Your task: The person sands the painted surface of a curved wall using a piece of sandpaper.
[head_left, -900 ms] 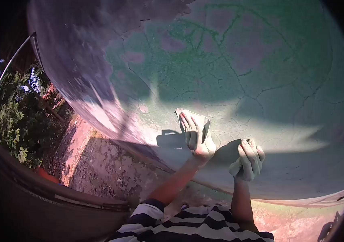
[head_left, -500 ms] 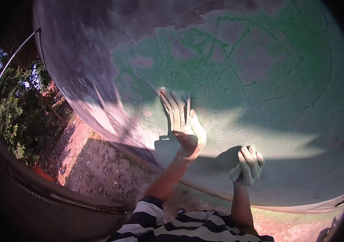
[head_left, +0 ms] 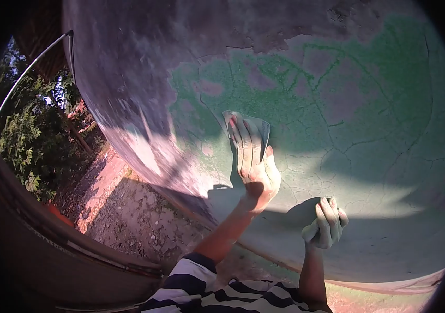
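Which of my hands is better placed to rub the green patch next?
Probably your left hand: it's spread over a thin sheet right at the green patch. Your right hand is curled lower down, farther from it.

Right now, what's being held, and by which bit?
The left hand holds a thin sheet, fingers across its face; I can't tell about the curled right hand.

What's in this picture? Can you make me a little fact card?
left hand: fingers stretched over a thin flat piece
thin piece: against the big curved surface
right hand: fingers curled; can't see if anything's inside
surface colors: green and grayish purple, with cracks
light: sunny patches and shadows
shirt: dark and white stripes
far left: leafy plants
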Demonstrator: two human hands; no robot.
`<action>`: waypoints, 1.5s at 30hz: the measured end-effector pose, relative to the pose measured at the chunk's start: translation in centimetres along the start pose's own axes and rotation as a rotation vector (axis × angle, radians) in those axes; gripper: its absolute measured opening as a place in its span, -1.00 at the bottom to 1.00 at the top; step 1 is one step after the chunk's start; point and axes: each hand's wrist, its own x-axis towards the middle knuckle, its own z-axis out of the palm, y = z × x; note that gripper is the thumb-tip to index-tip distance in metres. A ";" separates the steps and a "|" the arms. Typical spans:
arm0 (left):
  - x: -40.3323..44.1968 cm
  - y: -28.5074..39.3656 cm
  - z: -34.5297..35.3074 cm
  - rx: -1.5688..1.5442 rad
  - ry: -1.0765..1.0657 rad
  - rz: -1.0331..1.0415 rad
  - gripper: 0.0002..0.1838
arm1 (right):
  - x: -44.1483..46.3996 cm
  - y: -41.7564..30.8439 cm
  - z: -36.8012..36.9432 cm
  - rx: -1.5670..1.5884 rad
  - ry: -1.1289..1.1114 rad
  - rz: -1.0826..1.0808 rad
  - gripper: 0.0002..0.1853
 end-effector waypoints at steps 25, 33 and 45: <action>12.3 1.6 -0.3 -0.034 0.076 0.241 -0.48 | 0.7 -0.5 0.1 0.049 0.097 0.068 -0.71; 7.2 3.0 0.1 0.024 -0.046 0.264 -0.48 | 0.8 -0.8 -0.4 0.187 0.083 0.132 -0.75; 4.6 3.7 0.8 -0.011 -0.130 0.323 -0.47 | 3.0 0.4 -1.1 -0.100 0.155 0.200 -0.67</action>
